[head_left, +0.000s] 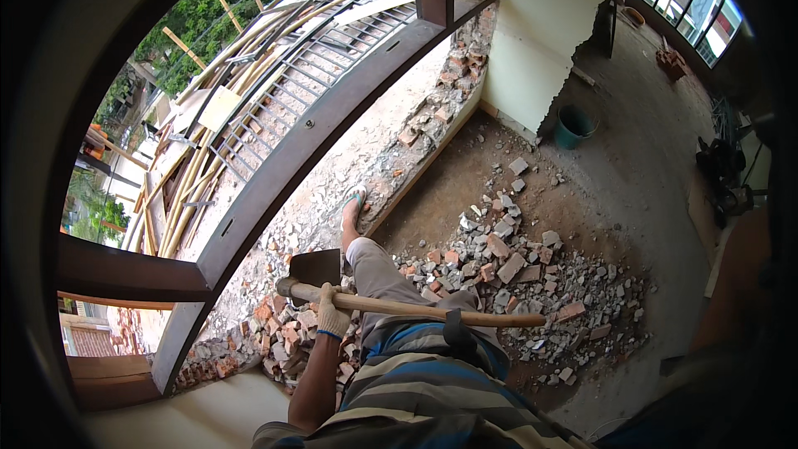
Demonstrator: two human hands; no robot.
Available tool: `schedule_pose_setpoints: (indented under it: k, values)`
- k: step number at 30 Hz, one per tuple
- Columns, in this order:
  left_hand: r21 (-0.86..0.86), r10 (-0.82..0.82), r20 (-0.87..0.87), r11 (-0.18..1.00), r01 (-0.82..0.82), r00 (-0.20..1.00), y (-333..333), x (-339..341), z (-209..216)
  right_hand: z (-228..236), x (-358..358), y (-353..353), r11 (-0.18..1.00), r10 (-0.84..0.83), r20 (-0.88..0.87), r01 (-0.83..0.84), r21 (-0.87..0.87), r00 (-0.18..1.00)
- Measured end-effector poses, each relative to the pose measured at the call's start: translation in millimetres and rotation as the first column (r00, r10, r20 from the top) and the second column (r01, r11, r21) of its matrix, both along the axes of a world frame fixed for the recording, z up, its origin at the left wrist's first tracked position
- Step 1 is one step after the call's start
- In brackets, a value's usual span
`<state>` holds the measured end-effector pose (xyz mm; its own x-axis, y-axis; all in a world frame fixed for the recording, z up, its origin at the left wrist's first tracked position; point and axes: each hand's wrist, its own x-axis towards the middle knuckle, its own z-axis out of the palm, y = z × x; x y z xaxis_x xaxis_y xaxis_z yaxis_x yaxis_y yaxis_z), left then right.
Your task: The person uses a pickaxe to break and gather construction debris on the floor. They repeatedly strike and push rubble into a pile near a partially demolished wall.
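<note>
Gripping the broad-bladed hoe, my left hand was wrapped, in its knitted glove, around the wooden handle just behind the blade; my right hand was out of view, so I could not tell its state. The hoe lay crosswise before my striped shirt, blade to the left, handle end to the right above broken-brick rubble. Handling it well, I judged, called for a second grip farther along the handle, the blade angled away from my foot, and a steady stance, since loose chunks could have rolled underfoot. I could read no label or lettering on the hoe or the green bucket at far right.
</note>
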<state>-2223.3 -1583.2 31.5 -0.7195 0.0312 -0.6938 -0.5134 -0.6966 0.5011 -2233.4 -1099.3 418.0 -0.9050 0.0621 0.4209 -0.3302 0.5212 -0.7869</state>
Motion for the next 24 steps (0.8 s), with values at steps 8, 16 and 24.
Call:
schedule_pose_setpoints:
  k: [8, 16, 24]
  values:
    - [0.079, 0.369, 0.324, 0.907, -0.414, 0.871, -49, 42, -40, -123, -158, -58, 0.985, 0.041, 0.264, -0.082, 0.149, 0.964]
    - [0.003, 0.443, 0.548, 0.847, -0.531, 0.709, -119, 100, -99, -68, -153, -29, 1.0, 0.005, 0.124, -0.006, 0.004, 0.992]
    - [-0.096, 0.458, 0.553, 0.865, -0.493, 0.696, -150, 123, -113, 93, -29, -8, 0.995, 0.071, -0.178, -0.083, -0.06, 0.982]
